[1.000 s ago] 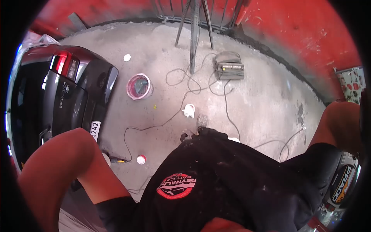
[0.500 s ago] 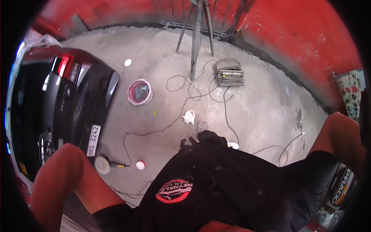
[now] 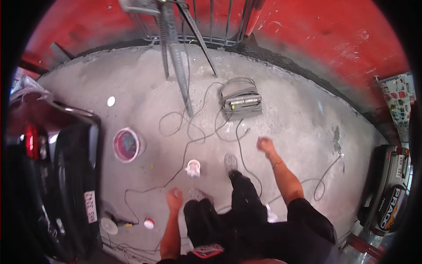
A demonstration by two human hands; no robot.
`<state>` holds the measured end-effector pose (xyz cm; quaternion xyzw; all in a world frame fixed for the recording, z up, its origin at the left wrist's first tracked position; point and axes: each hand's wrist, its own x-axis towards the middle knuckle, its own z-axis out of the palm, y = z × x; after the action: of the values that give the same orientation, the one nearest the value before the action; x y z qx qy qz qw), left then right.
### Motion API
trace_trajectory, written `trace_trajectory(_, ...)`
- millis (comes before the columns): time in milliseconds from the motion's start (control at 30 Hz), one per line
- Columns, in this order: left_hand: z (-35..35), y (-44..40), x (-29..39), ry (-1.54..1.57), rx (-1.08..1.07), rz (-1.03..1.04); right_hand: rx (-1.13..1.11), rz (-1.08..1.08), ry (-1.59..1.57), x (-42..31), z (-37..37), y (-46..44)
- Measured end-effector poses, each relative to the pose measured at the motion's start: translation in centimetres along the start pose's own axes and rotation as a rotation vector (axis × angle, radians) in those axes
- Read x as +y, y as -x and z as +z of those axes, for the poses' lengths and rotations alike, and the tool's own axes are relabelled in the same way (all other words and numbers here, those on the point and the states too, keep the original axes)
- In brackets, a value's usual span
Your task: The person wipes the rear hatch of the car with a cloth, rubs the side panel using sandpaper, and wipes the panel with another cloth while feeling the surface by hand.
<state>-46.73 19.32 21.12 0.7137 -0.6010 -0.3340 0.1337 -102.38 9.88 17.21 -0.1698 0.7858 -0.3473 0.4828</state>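
My left hand (image 3: 175, 199) hangs low in front of my legs with its fingers curled closed. A small pale spot shows at its fingertips, too blurred to name. Further out on the right, my right hand (image 3: 264, 145) is held over the floor, loosely fisted, with no object visible in it. Neither hand touches anything around it. A small white tub (image 3: 193, 168) stands on the floor between the two hands, close to my shoes. Left of my left hand lie a red-and-white round can or lid (image 3: 149, 224) and a corded power tool with a round pale disc (image 3: 109, 225).
A dark car (image 3: 57, 176) stands along the left. A pinkish bucket (image 3: 128, 145) and a white disc (image 3: 111, 101) are on the floor. Ahead are a metal stand (image 3: 178, 66), a cable-wrapped box (image 3: 241, 99) and loose cords. Another vehicle (image 3: 387, 189) is at right.
Both arms have come down from the sides, bringing my hands into view. The camera view has shifted, and the car, bucket and tub now appear further left and lower. My feet and legs show more.
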Motion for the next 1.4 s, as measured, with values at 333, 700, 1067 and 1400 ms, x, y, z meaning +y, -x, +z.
trace_trajectory(333, 24.7, -17.2, -16.2, -0.334, -0.035, -0.528, -0.117, 0.159, -0.353, 20.9, 9.3, -37.1)
trace_trajectory(700, 29.0, -13.8, -31.9, -0.654, -0.015, -0.209, -0.174, 0.151, -0.624, 24.2, 11.8, -45.5)
trace_trajectory(1067, 25.9, -14.9, -37.7, -0.654, -0.248, -0.184, -0.168, 0.327, -0.648, 36.6, 22.6, -18.7)
trace_trajectory(1400, 21.7, 1.9, -40.0, -0.306, -0.249, -0.276, -0.222, 0.642, -0.461, 51.4, 24.0, 3.5)
